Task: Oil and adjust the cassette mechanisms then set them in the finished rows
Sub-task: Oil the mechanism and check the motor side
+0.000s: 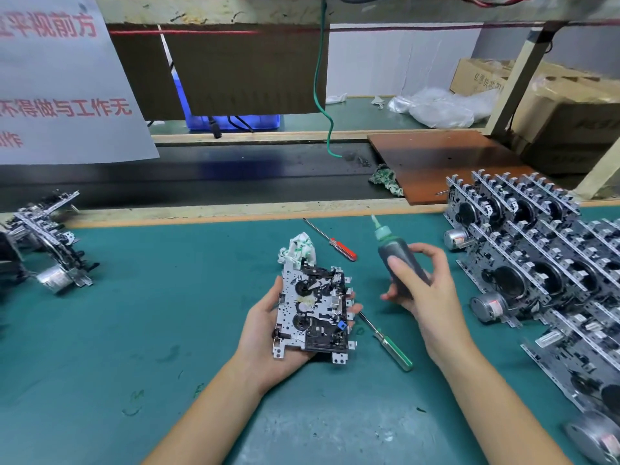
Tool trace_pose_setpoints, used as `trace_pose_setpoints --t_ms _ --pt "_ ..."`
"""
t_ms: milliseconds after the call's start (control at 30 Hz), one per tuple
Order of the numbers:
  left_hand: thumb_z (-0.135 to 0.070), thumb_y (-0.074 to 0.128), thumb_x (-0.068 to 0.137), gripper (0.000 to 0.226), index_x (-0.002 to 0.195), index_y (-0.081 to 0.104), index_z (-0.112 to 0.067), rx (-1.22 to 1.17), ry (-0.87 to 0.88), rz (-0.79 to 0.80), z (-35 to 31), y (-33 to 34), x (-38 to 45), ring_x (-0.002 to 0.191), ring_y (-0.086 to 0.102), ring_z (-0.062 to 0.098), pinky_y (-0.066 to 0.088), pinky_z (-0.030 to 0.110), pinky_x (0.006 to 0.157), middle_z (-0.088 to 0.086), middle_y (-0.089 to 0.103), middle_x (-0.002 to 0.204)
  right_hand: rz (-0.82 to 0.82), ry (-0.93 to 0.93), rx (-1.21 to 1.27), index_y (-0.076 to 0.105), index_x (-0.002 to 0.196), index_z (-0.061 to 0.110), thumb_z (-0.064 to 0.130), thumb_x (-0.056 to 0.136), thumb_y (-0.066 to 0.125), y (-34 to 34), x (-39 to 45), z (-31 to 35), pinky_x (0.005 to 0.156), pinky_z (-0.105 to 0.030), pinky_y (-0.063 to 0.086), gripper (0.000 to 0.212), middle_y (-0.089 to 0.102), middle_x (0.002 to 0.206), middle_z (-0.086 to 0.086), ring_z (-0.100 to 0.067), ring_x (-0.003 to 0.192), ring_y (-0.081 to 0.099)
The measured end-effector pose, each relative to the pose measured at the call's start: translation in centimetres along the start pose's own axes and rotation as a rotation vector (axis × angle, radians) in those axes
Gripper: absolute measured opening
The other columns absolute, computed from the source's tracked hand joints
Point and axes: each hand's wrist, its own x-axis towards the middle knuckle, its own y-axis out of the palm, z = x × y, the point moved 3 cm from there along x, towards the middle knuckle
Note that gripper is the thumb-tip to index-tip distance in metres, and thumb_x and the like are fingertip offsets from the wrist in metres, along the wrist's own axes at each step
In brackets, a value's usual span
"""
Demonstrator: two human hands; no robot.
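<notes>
My left hand [265, 330] holds a metal cassette mechanism [313, 310] from below, face up, a little above the green mat, with fingers curled round its edges. My right hand [426, 290] grips a dark oil bottle [396, 260] with a pale green nozzle pointing up and away, to the right of the mechanism. Rows of cassette mechanisms [536, 273] stand on edge at the right. A smaller heap of mechanisms [50, 250] lies at the far left.
A red-handled screwdriver [332, 241] and a crumpled cloth [300, 248] lie behind the mechanism. A green-handled screwdriver [389, 344] lies between my hands. A black conveyor belt [201, 182], a brown board [446, 162] and a hanging green cable [322, 95] are beyond the mat.
</notes>
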Motion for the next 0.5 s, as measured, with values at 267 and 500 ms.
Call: trace_pose_setpoints --t_ms 267,500 --pt "-0.046 0.04 0.092 0.062 0.123 0.06 0.004 -0.003 0.015 0.039 -0.1 0.1 0.1 0.12 0.049 0.051 0.038 0.057 0.103 0.031 0.05 0.133 0.04 0.24 0.581 0.057 0.083 0.012 0.031 0.068 0.066 1.2 -0.2 0.2 0.039 -0.016 0.04 0.026 0.062 0.064 0.001 -0.005 0.046 0.045" --pt "-0.044 0.042 0.09 0.06 0.118 0.063 0.005 -0.023 0.005 0.085 0.0 0.3 0.0 0.115 0.053 0.052 0.044 0.062 0.093 0.032 0.052 0.13 -0.032 0.063 0.313 0.052 0.077 0.012 0.039 0.069 0.065 1.6 -0.8 0.0 0.039 -0.018 0.035 0.032 0.053 0.061 -0.001 -0.006 0.049 0.045"
